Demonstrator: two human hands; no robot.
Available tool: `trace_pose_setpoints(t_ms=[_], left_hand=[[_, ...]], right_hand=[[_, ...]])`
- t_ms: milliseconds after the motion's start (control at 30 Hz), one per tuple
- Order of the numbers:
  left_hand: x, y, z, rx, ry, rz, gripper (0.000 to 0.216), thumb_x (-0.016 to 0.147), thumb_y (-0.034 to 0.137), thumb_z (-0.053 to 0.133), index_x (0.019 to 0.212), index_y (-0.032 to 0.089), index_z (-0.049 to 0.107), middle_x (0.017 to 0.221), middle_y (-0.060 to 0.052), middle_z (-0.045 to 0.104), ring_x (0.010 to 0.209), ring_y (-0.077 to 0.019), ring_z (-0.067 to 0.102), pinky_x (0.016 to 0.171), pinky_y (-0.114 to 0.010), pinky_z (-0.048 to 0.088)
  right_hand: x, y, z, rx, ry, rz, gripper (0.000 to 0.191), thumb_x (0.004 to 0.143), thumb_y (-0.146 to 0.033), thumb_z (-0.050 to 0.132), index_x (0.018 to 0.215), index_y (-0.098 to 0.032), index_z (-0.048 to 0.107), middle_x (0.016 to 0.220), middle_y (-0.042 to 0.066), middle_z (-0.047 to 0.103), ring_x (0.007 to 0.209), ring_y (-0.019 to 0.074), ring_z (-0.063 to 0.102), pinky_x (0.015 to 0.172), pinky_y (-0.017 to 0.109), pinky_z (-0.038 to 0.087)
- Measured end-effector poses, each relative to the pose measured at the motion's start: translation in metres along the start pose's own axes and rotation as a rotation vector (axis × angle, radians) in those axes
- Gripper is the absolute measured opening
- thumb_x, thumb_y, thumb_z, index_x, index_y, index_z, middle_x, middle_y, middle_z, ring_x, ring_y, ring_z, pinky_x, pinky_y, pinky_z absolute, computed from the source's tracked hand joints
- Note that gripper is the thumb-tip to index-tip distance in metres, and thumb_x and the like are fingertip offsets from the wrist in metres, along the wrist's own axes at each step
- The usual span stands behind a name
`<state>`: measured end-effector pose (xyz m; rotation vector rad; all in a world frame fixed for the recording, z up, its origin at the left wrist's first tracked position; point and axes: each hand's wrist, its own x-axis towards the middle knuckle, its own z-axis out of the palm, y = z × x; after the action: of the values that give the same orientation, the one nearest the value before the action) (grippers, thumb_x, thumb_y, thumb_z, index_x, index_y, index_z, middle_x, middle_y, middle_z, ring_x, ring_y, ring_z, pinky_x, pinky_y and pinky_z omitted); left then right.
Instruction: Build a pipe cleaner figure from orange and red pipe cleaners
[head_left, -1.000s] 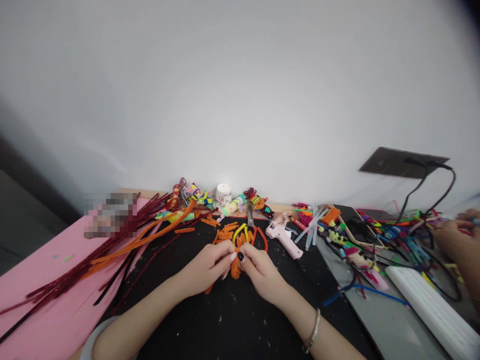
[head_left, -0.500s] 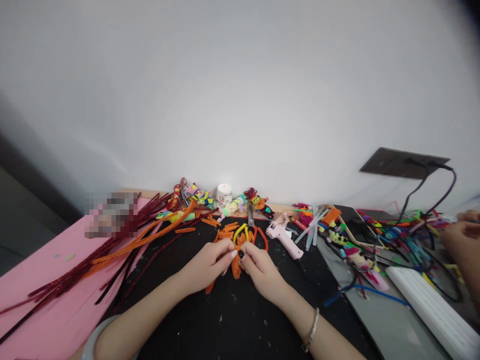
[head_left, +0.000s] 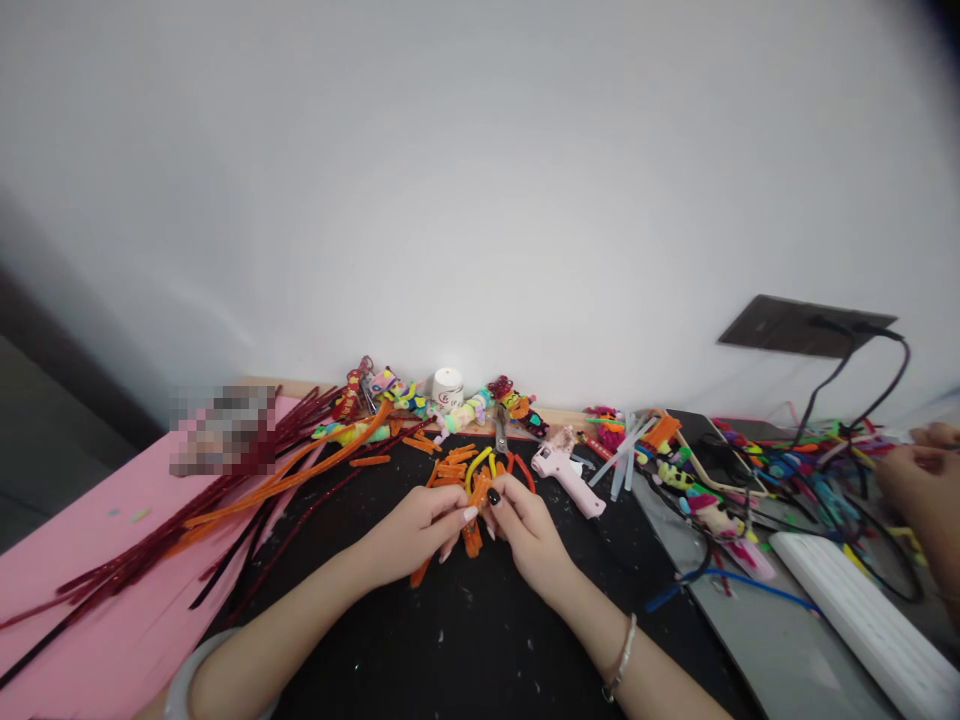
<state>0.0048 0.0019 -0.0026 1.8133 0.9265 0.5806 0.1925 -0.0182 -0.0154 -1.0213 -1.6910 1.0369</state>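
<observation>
My left hand [head_left: 416, 533] and my right hand [head_left: 529, 535] meet over a black mat [head_left: 465, 630], fingers pinched on an orange pipe-cleaner piece [head_left: 472, 535]. The piece sticks out below my fingertips, and another orange end [head_left: 420, 573] shows under my left hand. Just beyond my fingers lie several short orange pipe-cleaner bits [head_left: 454, 462] and red-handled scissors [head_left: 510, 455].
A pink glue gun [head_left: 566, 470] lies right of the scissors. Long red and orange pipe cleaners [head_left: 225, 500] spread over a pink sheet [head_left: 97, 600] at left. Colourful craft pieces, cables and a white keyboard [head_left: 862, 620] crowd the right side, where another person's hand [head_left: 919, 480] works.
My right hand has shifted slightly up and away along the orange piece. The other person's hand at the far right has moved a little.
</observation>
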Motion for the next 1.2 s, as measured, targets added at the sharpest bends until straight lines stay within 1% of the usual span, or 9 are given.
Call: trace_pose_setpoints(t_ms=[67, 167, 300, 467, 700, 833, 933, 1067, 1200], left_hand=[[0.0, 0.001, 0.0, 0.012, 0.004, 0.007, 0.032, 0.096, 0.037, 0.042, 0.07, 0.02, 0.048, 0.05, 0.007, 0.05, 0.046, -0.01, 0.045, 0.053, -0.022, 0.036], [-0.001, 0.005, -0.001, 0.069, -0.008, 0.042, 0.031, 0.095, 0.034, 0.045, 0.067, 0.02, 0.045, 0.05, 0.007, 0.051, 0.048, -0.0102, 0.047, 0.055, -0.021, 0.038], [-0.003, 0.008, -0.001, 0.12, -0.035, 0.05, 0.028, 0.095, 0.033, 0.045, 0.07, 0.021, 0.047, 0.052, 0.007, 0.05, 0.046, -0.0099, 0.047, 0.054, -0.021, 0.037], [-0.001, 0.004, 0.0, 0.167, -0.002, 0.078, 0.027, 0.095, 0.031, 0.046, 0.07, 0.02, 0.048, 0.051, 0.007, 0.05, 0.049, -0.0104, 0.048, 0.056, -0.021, 0.037], [0.0, 0.003, -0.002, 0.129, 0.039, 0.052, 0.027, 0.095, 0.033, 0.046, 0.071, 0.02, 0.048, 0.052, 0.007, 0.052, 0.05, -0.011, 0.049, 0.057, -0.021, 0.037], [0.0, 0.002, -0.004, 0.053, 0.039, 0.047, 0.027, 0.095, 0.035, 0.045, 0.073, 0.02, 0.049, 0.053, 0.007, 0.052, 0.049, -0.0105, 0.047, 0.055, -0.021, 0.037], [-0.001, 0.003, -0.004, 0.003, 0.043, 0.03, 0.031, 0.097, 0.04, 0.041, 0.075, 0.02, 0.051, 0.054, 0.006, 0.053, 0.048, -0.0104, 0.047, 0.052, -0.021, 0.037], [0.001, 0.003, -0.002, -0.072, 0.039, 0.0, 0.038, 0.097, 0.044, 0.037, 0.073, 0.019, 0.051, 0.051, 0.005, 0.051, 0.044, -0.0101, 0.043, 0.048, -0.021, 0.035], [0.002, 0.001, -0.002, -0.136, 0.045, -0.041, 0.038, 0.096, 0.046, 0.039, 0.07, 0.02, 0.047, 0.052, 0.006, 0.05, 0.043, -0.0093, 0.04, 0.046, -0.021, 0.033]], right_hand=[[0.0, 0.0, -0.001, 0.012, -0.018, 0.004, 0.031, 0.098, -0.042, 0.04, 0.076, -0.021, 0.046, 0.06, -0.005, 0.044, 0.054, 0.0116, 0.039, 0.054, 0.025, 0.031], [0.002, 0.0, -0.003, -0.052, 0.003, 0.026, 0.035, 0.096, -0.046, 0.043, 0.071, -0.022, 0.043, 0.06, -0.006, 0.039, 0.054, 0.0112, 0.035, 0.052, 0.025, 0.029], [0.004, -0.001, -0.002, -0.155, 0.027, 0.04, 0.036, 0.093, -0.042, 0.046, 0.065, -0.022, 0.038, 0.059, -0.006, 0.035, 0.054, 0.0103, 0.033, 0.051, 0.024, 0.027], [0.004, 0.0, -0.001, -0.187, 0.055, 0.03, 0.035, 0.094, -0.035, 0.043, 0.063, -0.022, 0.033, 0.058, -0.007, 0.031, 0.053, 0.0105, 0.031, 0.05, 0.024, 0.024], [0.004, 0.006, -0.001, -0.147, 0.048, 0.045, 0.033, 0.096, -0.039, 0.041, 0.067, -0.023, 0.036, 0.059, -0.006, 0.036, 0.053, 0.0114, 0.033, 0.049, 0.024, 0.026], [0.004, 0.008, -0.001, -0.094, 0.077, 0.035, 0.033, 0.096, -0.041, 0.042, 0.069, -0.023, 0.04, 0.06, -0.005, 0.037, 0.053, 0.0118, 0.034, 0.049, 0.024, 0.027], [0.003, 0.005, -0.002, -0.087, 0.091, 0.034, 0.033, 0.097, -0.041, 0.042, 0.07, -0.022, 0.043, 0.059, -0.005, 0.039, 0.052, 0.0118, 0.035, 0.049, 0.025, 0.028], [0.003, 0.0, -0.002, -0.11, 0.077, 0.029, 0.033, 0.096, -0.042, 0.042, 0.072, -0.021, 0.048, 0.058, -0.005, 0.043, 0.052, 0.0119, 0.038, 0.051, 0.024, 0.03], [0.003, -0.003, -0.002, -0.128, 0.054, 0.013, 0.031, 0.096, -0.042, 0.043, 0.075, -0.021, 0.052, 0.06, -0.005, 0.045, 0.055, 0.0123, 0.041, 0.053, 0.024, 0.032]])
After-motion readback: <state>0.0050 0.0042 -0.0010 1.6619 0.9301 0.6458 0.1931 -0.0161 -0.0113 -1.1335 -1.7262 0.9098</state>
